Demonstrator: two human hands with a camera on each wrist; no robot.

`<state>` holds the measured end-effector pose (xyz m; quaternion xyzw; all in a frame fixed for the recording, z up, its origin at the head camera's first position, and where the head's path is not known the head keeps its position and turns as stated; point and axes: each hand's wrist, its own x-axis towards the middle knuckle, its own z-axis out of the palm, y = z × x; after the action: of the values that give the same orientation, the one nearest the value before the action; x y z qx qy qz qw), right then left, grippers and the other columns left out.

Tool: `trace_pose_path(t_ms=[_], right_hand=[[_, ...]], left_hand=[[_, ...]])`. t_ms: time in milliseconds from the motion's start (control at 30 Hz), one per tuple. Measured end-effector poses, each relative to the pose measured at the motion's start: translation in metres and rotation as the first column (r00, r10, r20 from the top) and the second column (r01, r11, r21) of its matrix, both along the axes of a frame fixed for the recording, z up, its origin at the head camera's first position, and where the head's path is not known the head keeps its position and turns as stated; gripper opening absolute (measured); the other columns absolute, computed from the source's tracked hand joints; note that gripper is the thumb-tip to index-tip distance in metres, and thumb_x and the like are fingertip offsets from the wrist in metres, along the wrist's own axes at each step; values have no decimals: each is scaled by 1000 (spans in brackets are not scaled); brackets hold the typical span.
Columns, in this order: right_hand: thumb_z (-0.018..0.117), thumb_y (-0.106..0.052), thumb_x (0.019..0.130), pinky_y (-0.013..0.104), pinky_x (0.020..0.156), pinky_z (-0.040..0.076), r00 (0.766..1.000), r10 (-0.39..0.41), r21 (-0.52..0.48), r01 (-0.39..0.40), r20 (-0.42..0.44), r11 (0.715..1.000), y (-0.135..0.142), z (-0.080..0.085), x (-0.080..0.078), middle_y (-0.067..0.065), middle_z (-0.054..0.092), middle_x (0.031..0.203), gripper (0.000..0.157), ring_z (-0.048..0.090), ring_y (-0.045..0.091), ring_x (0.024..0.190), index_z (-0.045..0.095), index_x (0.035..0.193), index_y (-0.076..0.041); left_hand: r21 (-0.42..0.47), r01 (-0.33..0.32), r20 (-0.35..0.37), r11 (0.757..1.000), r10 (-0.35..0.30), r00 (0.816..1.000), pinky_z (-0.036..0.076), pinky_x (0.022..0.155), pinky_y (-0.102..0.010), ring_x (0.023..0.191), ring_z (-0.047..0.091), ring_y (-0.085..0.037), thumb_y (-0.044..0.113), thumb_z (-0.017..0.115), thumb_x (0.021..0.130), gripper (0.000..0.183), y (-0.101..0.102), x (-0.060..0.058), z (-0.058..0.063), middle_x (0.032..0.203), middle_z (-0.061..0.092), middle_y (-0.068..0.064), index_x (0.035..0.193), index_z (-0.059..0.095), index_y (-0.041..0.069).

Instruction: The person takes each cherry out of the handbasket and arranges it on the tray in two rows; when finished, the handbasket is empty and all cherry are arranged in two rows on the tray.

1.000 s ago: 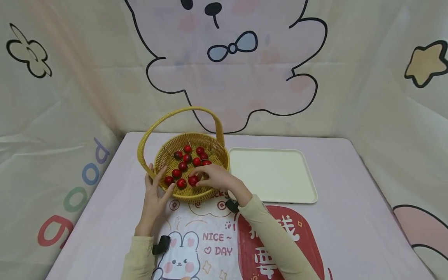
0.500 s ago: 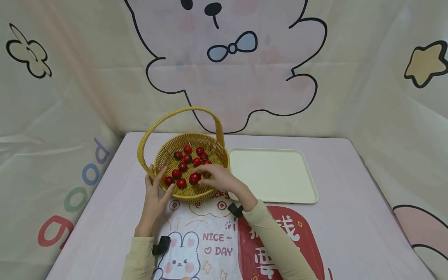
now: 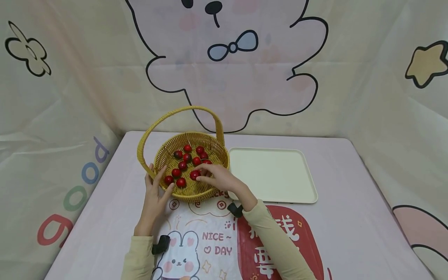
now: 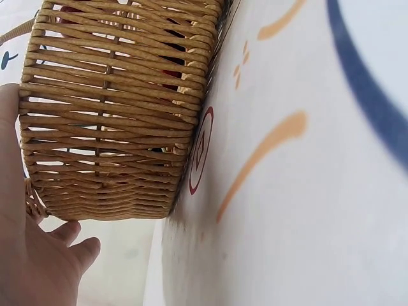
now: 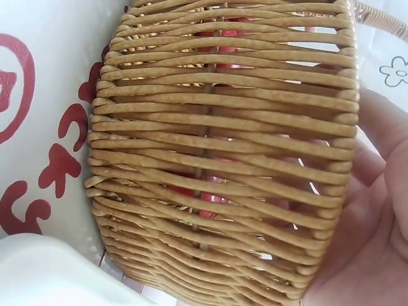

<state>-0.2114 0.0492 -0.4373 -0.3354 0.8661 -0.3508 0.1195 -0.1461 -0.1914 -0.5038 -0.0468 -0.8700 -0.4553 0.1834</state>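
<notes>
A yellow woven basket [image 3: 196, 197] with a tall handle stands on the table, several dark red cherries [image 3: 181, 182] spread over its bottom. My left hand [image 3: 156, 198] rests against the basket's left side with fingers spread, thumb and index finger at the rim. In the left wrist view, the fingertips [image 4: 89, 248] lie beside the wicker wall. My right hand [image 3: 218, 178] reaches over the front right rim and pinches a cherry [image 3: 194, 175] between thumb and fingers, low inside the basket. From the right wrist, the wicker wall [image 5: 223, 140] hides most of the grasp.
A cream rectangular tray [image 3: 273, 175] lies right of the basket, close to its side. A printed mat with a rabbit [image 3: 180, 256] and a red patch [image 3: 308, 241] covers the table's front. Patterned cloth [image 3: 231, 85] hangs behind the table and at both sides.
My right hand and the cherry at its fingers have shifted slightly away from me and to the right inside the basket. The left hand and basket have stayed in place.
</notes>
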Motion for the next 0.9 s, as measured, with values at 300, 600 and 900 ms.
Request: trace_pose_path(t_ms=[300,600,900], right_hand=[[55,-33,92,21,75,48,1000,-17,-27,17,12,1000,2,2,0,-3,61,93,36,55,10,85,56,124,-17],[57,-32,91,23,75,49,999,-32,-117,33,12,993,7,7,2,-4,60,93,36,55,9,86,55,124,-18],[58,-30,91,28,78,51,999,-51,-180,50,-3,982,18,15,3,0,61,98,36,57,14,89,55,125,-18]], left_hand=[[-18,2,5,1000,-2,1000,27,100,-68,139,18,-36,27,63,87,63,0,-1,0,155,1,-1,142,34,34],[-27,4,17,1000,-4,1000,26,100,-69,138,17,-37,28,62,88,63,0,-2,1,156,1,-3,143,32,35],[-18,-2,31,1000,3,1000,26,99,-69,138,18,-38,26,64,87,64,-1,-1,1,155,2,-7,142,33,35]])
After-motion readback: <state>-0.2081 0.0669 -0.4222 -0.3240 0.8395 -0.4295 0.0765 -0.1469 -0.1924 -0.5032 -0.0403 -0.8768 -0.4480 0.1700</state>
